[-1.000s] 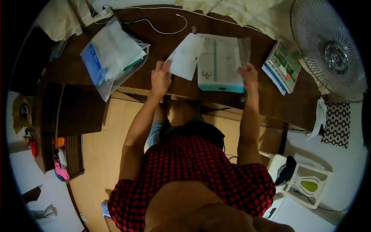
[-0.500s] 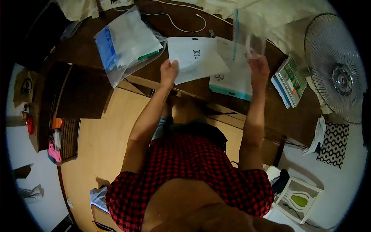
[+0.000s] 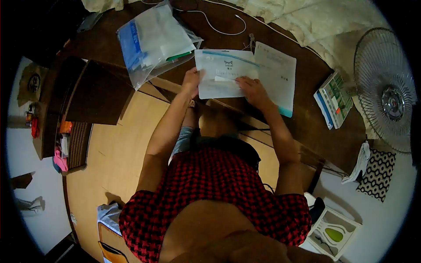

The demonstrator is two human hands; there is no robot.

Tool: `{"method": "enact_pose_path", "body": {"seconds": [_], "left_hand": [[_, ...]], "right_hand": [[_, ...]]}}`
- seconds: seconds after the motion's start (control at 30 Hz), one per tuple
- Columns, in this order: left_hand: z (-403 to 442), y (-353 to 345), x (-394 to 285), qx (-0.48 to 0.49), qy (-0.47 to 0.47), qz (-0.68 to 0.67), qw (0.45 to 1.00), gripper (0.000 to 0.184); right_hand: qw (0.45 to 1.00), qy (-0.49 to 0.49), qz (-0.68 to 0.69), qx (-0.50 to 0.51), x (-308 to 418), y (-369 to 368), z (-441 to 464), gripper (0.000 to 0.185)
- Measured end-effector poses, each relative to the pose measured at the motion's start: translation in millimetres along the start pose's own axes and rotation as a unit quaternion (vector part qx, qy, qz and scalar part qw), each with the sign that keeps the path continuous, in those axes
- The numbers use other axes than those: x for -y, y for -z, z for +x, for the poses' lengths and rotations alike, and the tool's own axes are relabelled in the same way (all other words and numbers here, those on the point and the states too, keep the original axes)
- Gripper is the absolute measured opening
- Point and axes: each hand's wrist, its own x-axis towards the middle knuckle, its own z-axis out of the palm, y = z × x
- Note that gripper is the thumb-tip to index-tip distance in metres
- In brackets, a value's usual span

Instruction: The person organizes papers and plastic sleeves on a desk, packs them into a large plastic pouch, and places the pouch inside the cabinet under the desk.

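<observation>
A white printed packet [image 3: 228, 90] is over the near edge of the desk, with a clear zip bag with a blue strip [image 3: 232, 55] lying across its front. My left hand [image 3: 191, 80] is closed on the packet's left edge, thumb on top. The fingers of my right hand [image 3: 253, 90] rest flat on the lower right of the bag and packet. A pale strip, perhaps glare, shows beside the fingertips. Behind my right hand lies a larger white package [image 3: 278, 70] with a teal lower edge.
A clear bag with blue and white contents [image 3: 155, 39] lies at the left of the desk [image 3: 315, 131]. A white cable [image 3: 215, 30] curls at the back. A green-and-white box [image 3: 335, 101] and a fan [image 3: 390, 101] stand at the right.
My right hand has come down and left from over the larger package. The clear zip bag it held raised now lies over the white packet. My left hand keeps its hold.
</observation>
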Motion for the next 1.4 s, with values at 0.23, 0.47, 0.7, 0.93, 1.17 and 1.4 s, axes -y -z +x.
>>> {"method": "enact_pose_path", "body": {"seconds": [0.23, 0.47, 0.7, 0.93, 1.17, 1.4], "left_hand": [[-7.3, 3.9, -10.2, 0.031, 0.025, -0.086, 0.995, 0.025], [-6.0, 6.0, 6.0, 0.003, -0.079, 0.161, 0.984, 0.025], [-14.0, 17.0, 16.9, -0.007, -0.128, 0.125, 0.984, 0.023], [-44.7, 34.5, 9.9, -0.075, -0.19, 0.114, 0.972, 0.023], [-51.0, 20.8, 9.7, -0.044, -0.24, 0.017, 0.97, 0.019], [-51.1, 29.6, 11.3, -0.07, -0.246, 0.023, 0.967, 0.02]], "right_hand": [[1.0, 0.017, -0.018, -0.015, -3.6, -0.6, -3.0, 0.036], [0.999, 0.02, 0.011, -0.026, 9.7, 5.3, 2.4, 0.031], [0.994, 0.004, 0.105, -0.017, 9.0, 0.1, -16.5, 0.022], [0.838, -0.429, -0.19, -0.278, -85.0, 24.0, -60.0, 0.05], [0.846, -0.497, -0.037, -0.19, -100.1, 42.2, -65.7, 0.045], [0.772, -0.449, 0.21, -0.399, -68.8, 50.0, -88.5, 0.02]]}}
